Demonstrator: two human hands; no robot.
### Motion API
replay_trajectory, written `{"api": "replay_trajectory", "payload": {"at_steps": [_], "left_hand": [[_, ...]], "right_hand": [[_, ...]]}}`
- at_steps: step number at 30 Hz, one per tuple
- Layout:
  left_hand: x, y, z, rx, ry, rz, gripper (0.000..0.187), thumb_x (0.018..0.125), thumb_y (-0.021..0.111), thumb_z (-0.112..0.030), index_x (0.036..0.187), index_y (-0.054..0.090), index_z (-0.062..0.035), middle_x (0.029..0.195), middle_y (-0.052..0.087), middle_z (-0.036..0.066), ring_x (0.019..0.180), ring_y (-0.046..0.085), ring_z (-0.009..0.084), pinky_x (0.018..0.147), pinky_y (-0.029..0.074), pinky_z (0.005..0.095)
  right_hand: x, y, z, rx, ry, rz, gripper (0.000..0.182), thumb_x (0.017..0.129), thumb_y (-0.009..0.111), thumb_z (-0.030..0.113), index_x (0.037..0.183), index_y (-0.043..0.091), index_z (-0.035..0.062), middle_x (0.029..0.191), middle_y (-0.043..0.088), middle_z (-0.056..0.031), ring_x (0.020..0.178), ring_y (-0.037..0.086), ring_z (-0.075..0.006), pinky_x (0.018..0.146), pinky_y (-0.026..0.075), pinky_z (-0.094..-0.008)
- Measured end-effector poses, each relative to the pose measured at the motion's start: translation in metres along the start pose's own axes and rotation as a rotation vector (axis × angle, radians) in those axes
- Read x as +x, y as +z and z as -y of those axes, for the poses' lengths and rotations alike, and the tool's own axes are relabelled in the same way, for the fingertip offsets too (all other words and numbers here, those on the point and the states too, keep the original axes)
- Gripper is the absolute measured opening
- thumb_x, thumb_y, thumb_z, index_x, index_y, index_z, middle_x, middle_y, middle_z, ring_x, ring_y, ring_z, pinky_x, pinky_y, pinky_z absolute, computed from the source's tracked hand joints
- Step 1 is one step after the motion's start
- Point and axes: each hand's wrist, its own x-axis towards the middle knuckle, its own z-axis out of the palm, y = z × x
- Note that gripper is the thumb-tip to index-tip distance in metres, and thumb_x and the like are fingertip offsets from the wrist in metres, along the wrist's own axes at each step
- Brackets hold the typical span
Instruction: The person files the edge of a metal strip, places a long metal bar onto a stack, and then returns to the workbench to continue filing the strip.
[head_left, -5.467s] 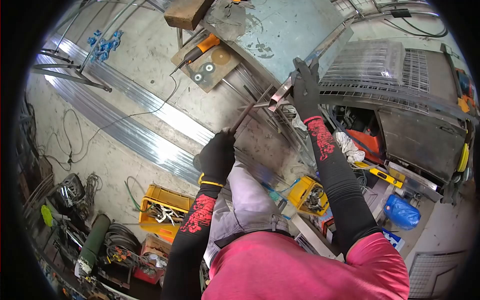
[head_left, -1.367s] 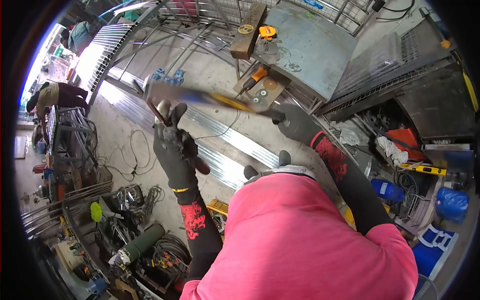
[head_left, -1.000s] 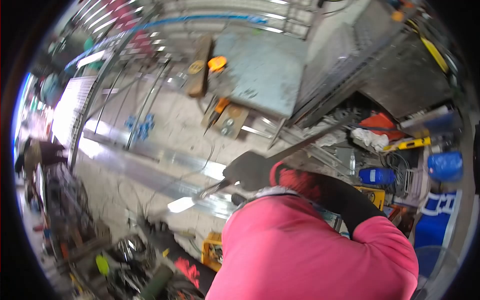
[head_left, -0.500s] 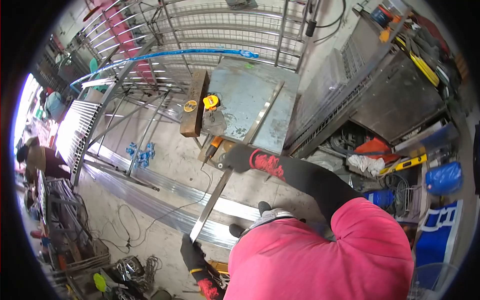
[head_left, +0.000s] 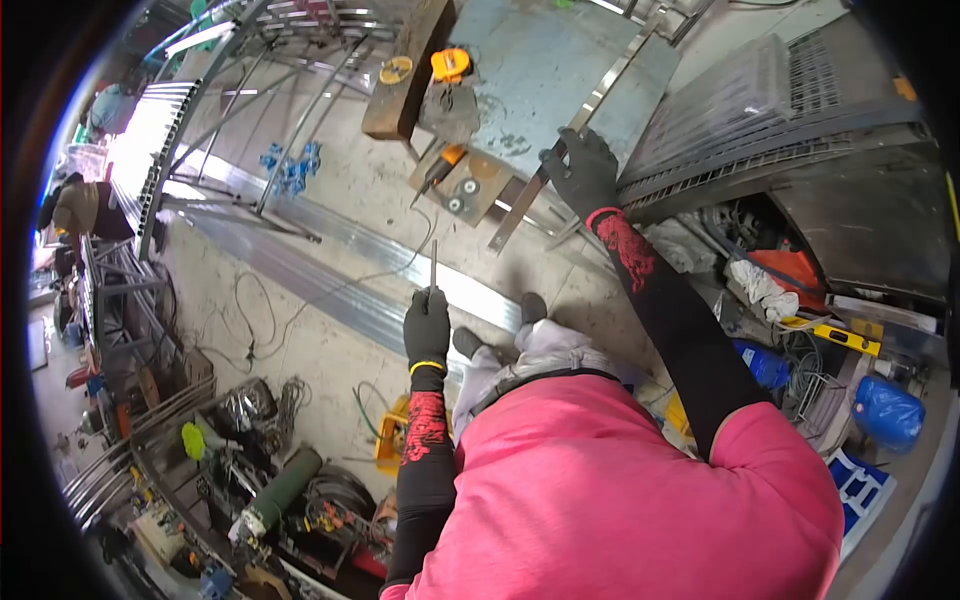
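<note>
My right hand (head_left: 583, 172), in a dark glove, grips a long flat metal bar (head_left: 610, 82) near the edge of the grey worktable (head_left: 520, 75). The bar's far part lies over the tabletop, and its near end sticks out past the edge above the floor. Closed around a slim grey rod (head_left: 434, 264), my left hand (head_left: 428, 325) is low over the floor, well apart from the bar. The rod points away from me, and its lower part is hidden in the fist.
A yellow tape measure (head_left: 451, 65) lies on the worktable beside a rusty beam (head_left: 410, 70). An orange-handled tool (head_left: 440, 170) rests on a lower board. Long metal lengths (head_left: 370, 260) and a cable lie across the floor. Another person (head_left: 88, 210) is at far left.
My left hand has let go of the bar's near end and now holds the slim rod. My right hand has moved with the bar farther over the worktable. The view has tilted down.
</note>
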Motion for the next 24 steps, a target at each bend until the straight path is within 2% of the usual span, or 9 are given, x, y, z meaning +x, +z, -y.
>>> {"api": "replay_trajectory", "payload": {"at_steps": [3,5,6,10,13,14,17,20,24], "left_hand": [[-0.034,-0.022,0.02,-0.042,-0.028,0.081,0.032,0.104,0.064,-0.029,0.119,0.072,-0.0018,0.084,0.072,0.008,0.075,0.067,0.0168,0.068,0.053,0.0339],[-0.065,-0.03,-0.004,-0.228,-0.245,0.185,0.028,0.105,0.067,-0.029,0.121,0.074,-0.0071,0.072,0.06,-0.001,0.048,0.048,0.0069,0.045,0.039,0.025],[-0.068,-0.028,0.001,-0.251,-0.227,0.215,0.025,0.104,0.066,-0.021,0.124,0.074,-0.0079,0.075,0.065,0.0,0.051,0.052,0.006,0.045,0.044,0.0242],[-0.067,0.013,0.016,-0.059,0.195,0.059,0.026,0.101,0.069,-0.026,0.11,0.074,-0.0021,0.074,0.07,0.014,0.062,0.066,0.0204,0.059,0.051,0.038],[-0.051,0.044,-0.002,-0.04,0.091,0.086,0.025,0.1,0.069,-0.028,0.107,0.074,-0.0041,0.078,0.07,0.021,0.069,0.071,0.037,0.061,0.052,0.0443],[-0.044,0.055,-0.003,-0.051,0.082,0.106,0.025,0.1,0.069,-0.028,0.107,0.074,-0.0041,0.078,0.07,0.021,0.069,0.071,0.037,0.061,0.052,0.0443],[-0.017,0.082,0.003,0.049,0.386,0.009,0.025,0.104,0.067,-0.024,0.111,0.074,-0.0017,0.072,0.068,0.01,0.06,0.063,0.0149,0.056,0.049,0.0328],[-0.001,0.083,-0.013,0.134,0.37,0.1,0.033,0.103,0.065,-0.037,0.103,0.073,-0.0058,0.073,0.07,0.016,0.068,0.072,0.0344,0.06,0.053,0.043],[0.009,0.083,-0.022,0.196,0.408,0.074,0.033,0.102,0.066,-0.038,0.104,0.074,-0.0063,0.077,0.072,0.016,0.074,0.073,0.0395,0.064,0.054,0.0471]], "right_hand": [[-0.017,0.026,0.007,-0.114,-0.053,-0.193,0.066,0.088,0.074,0.051,0.139,0.063,0.009,0.141,0.053,-0.027,0.135,0.046,-0.0472,0.11,0.034,-0.0645],[-0.015,0.032,0.011,-0.117,-0.022,-0.107,0.068,0.086,0.075,0.048,0.14,0.062,0.0093,0.143,0.049,-0.0323,0.136,0.043,-0.0499,0.113,0.031,-0.0645],[-0.013,0.037,0.007,-0.157,-0.058,-0.165,0.067,0.085,0.074,0.046,0.14,0.062,0.0097,0.143,0.049,-0.0325,0.136,0.043,-0.0498,0.113,0.031,-0.0645],[-0.007,0.051,-0.002,-0.212,-0.115,-0.235,0.061,0.082,0.07,0.037,0.137,0.063,0.0107,0.138,0.05,-0.0319,0.134,0.044,-0.0504,0.112,0.032,-0.0645],[-0.008,0.055,-0.004,-0.236,-0.155,-0.278,0.056,0.082,0.07,0.035,0.132,0.065,0.0096,0.128,0.053,-0.0268,0.128,0.049,-0.0468,0.109,0.034,-0.0631],[-0.009,0.056,-0.004,-0.21,-0.151,-0.267,0.055,0.082,0.073,0.034,0.13,0.068,0.0089,0.128,0.055,-0.026,0.124,0.052,-0.0448,0.106,0.037,-0.0618],[-0.006,0.054,0.001,-0.208,-0.113,-0.238,0.05,0.08,0.075,0.032,0.124,0.074,0.0077,0.12,0.059,-0.0203,0.115,0.057,-0.0392,0.1,0.042,-0.0581],[-0.008,0.053,0.004,-0.148,-0.176,-0.246,0.049,0.082,0.074,0.033,0.124,0.074,0.0082,0.119,0.058,-0.0192,0.112,0.058,-0.0386,0.1,0.043,-0.0572],[-0.012,0.052,0.007,-0.153,-0.19,-0.303,0.052,0.083,0.074,0.035,0.129,0.072,0.0108,0.122,0.057,-0.0197,0.113,0.058,-0.0383,0.102,0.042,-0.057]]}}
